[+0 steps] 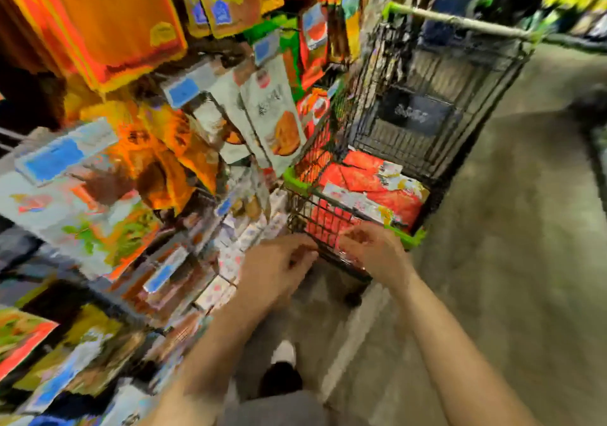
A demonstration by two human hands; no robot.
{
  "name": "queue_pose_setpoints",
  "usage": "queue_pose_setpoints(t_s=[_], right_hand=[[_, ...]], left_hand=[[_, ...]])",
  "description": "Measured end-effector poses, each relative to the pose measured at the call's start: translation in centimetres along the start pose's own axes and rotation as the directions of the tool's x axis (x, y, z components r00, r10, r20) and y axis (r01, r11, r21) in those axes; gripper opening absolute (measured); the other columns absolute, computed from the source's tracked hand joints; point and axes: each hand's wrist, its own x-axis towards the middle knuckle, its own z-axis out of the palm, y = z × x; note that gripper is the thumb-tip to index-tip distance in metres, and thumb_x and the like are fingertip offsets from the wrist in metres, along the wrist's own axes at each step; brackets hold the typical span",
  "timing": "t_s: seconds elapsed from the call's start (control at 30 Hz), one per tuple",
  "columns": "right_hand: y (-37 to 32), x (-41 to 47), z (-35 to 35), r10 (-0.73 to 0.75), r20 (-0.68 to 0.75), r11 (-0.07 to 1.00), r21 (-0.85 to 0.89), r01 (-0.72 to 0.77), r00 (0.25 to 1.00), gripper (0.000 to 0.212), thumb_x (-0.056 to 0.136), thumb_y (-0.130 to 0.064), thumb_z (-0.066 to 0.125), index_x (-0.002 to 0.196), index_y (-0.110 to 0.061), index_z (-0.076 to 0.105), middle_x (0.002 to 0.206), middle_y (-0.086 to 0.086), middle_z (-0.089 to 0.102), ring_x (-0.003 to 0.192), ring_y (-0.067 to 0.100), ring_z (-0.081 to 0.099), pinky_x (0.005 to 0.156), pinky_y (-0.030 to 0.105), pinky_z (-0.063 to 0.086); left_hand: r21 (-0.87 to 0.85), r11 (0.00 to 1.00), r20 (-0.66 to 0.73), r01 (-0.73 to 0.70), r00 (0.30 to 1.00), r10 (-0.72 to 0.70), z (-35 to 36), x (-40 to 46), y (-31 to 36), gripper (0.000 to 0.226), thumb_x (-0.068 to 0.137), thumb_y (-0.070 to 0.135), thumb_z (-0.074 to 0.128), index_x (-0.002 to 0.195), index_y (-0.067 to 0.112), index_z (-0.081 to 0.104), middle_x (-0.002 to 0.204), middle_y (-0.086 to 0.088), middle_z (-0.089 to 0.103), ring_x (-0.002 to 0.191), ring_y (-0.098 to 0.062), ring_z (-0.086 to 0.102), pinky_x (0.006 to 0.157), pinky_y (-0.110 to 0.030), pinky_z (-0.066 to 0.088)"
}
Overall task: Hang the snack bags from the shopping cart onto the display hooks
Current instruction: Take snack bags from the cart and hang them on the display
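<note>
both hands (328, 258), grip seemingly empty, by the cart (410, 123) on concrete floor (509, 228).

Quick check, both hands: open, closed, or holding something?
Left hand: fingers curled, nothing visibly held; too blurred to be sure.
Right hand: same, cannot tell.

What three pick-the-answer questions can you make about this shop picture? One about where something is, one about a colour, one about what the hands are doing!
1. Where are the red snack bags?
A. on the floor
B. in the shopping cart
C. in a hand

2. What colour are the cart's corner bumpers?
A. green
B. blue
C. pink

3. What do the left hand and right hand hold?
A. one bag each
B. one shared bag
C. nothing

Answers: 1 B, they lie piled inside its wire basket. 2 A, the corners are bright green. 3 C, both hover bagless by the cart's near end.
</note>
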Motion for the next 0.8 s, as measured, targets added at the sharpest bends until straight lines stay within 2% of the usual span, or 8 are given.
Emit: queue_pose_setpoints(t_s=[0.17, 0.3, 0.37, 0.43, 0.57, 0.63, 0.73, 0.8], right_hand=[[4.6, 6.1, -4.7, 0.171, -0.134, 0.985, 0.044, -0.167, 0.976, 0.025, 0.084, -0.016, 0.071, 0.073, -0.036, 0.059, 0.085, -0.001, 0.063, 0.081, 0.017, 0.058, 0.074, 0.031, 0.046], [8.5, 14.2, -7.4, 0.304, -0.231, 0.951, 0.136, -0.279, 0.924, 0.016, 0.085, -0.013, 0.069, 0.092, -0.022, 0.058, 0.086, 0.003, 0.063, 0.077, 0.019, 0.058, 0.065, 0.023, 0.049], [10.7, 19.3, -8.4, 0.38, -0.253, 0.923, 0.16, -0.349, 0.89, 0.021, 0.086, -0.014, 0.069, 0.101, -0.02, 0.055, 0.09, 0.001, 0.061, 0.086, 0.02, 0.06, 0.075, 0.028, 0.049], [12.4, 24.1, -8.9, 0.452, -0.214, 0.892, 0.126, -0.434, 0.866, 0.03, 0.087, -0.023, 0.069, 0.112, -0.017, 0.054, 0.1, 0.001, 0.06, 0.095, 0.02, 0.058, 0.084, 0.033, 0.046], [15.9, 30.6, -8.1, 0.637, -0.12, 0.771, 0.096, -0.63, 0.761, 0.045, 0.087, -0.029, 0.066, 0.125, -0.013, 0.048, 0.109, 0.004, 0.059, 0.101, 0.022, 0.057, 0.074, 0.028, 0.043], [18.2, 32.0, -7.1, 0.704, -0.11, 0.71, 0.138, -0.691, 0.702, 0.029, 0.087, -0.025, 0.066, 0.112, -0.015, 0.056, 0.105, 0.007, 0.062, 0.103, 0.025, 0.061, 0.069, 0.026, 0.041], [20.9, 32.2, -5.4, 0.835, 0.023, 0.533, 0.206, -0.82, 0.549, 0.043, 0.088, -0.025, 0.066, 0.126, -0.013, 0.053, 0.122, 0.01, 0.058, 0.115, 0.026, 0.055, 0.091, 0.03, 0.045], [23.3, 31.9, -4.0, 0.872, 0.044, 0.46, 0.267, -0.847, 0.487, 0.056, 0.079, -0.035, 0.072, 0.127, -0.015, 0.051, 0.123, 0.004, 0.06, 0.109, 0.024, 0.058, 0.098, 0.03, 0.045]], left_hand=[[-0.1, 0.995, 0.121, 0.011, 0.993, 0.002, 5.3, 10.0, -0.1, 0.032, 0.081, 0.042, 0.053, 0.1, 0.024, 0.072, 0.089, 0.008, 0.071, 0.081, -0.011, 0.064, 0.068, -0.007, 0.036], [-0.194, 0.98, 0.229, 0.055, 0.973, -0.009, 9.1, 20.1, -1.5, 0.023, 0.085, 0.035, 0.064, 0.101, 0.019, 0.072, 0.089, 0.009, 0.067, 0.083, -0.009, 0.062, 0.071, -0.001, 0.035], [-0.225, 0.964, 0.278, 0.139, 0.958, -0.073, 10.8, 25.9, -2.7, 0.018, 0.086, 0.028, 0.067, 0.1, 0.017, 0.072, 0.091, 0.008, 0.067, 0.086, -0.01, 0.061, 0.072, -0.003, 0.036], [-0.204, 0.961, 0.325, 0.184, 0.939, -0.111, 12.5, 31.2, -4.3, 0.029, 0.082, 0.037, 0.062, 0.102, 0.017, 0.071, 0.091, 0.008, 0.066, 0.086, -0.009, 0.059, 0.069, -0.008, 0.035], [-0.047, 0.946, 0.519, 0.322, 0.817, -0.252, 16.7, 38.9, -8.1, 0.03, 0.088, 0.03, 0.065, 0.113, 0.015, 0.065, 0.094, 0.004, 0.061, 0.089, -0.014, 0.056, 0.074, -0.023, 0.037], [-0.044, 0.869, 0.547, 0.492, 0.74, -0.391, 19.1, 40.9, -9.9, 0.044, 0.083, 0.03, 0.07, 0.121, 0.012, 0.059, 0.101, -0.006, 0.064, 0.094, -0.023, 0.062, 0.083, -0.031, 0.046], [0.096, 0.824, 0.544, 0.558, 0.664, -0.513, 21.7, 42.2, -12.5, 0.049, 0.085, 0.029, 0.069, 0.126, 0.008, 0.053, 0.111, -0.016, 0.064, 0.105, -0.033, 0.061, 0.088, -0.037, 0.047], [0.156, 0.835, 0.536, 0.527, 0.665, -0.52, 22.9, 42.2, -14.1, 0.045, 0.084, 0.028, 0.069, 0.121, 0.008, 0.055, 0.108, -0.016, 0.065, 0.102, -0.032, 0.062, 0.085, -0.037, 0.048]])
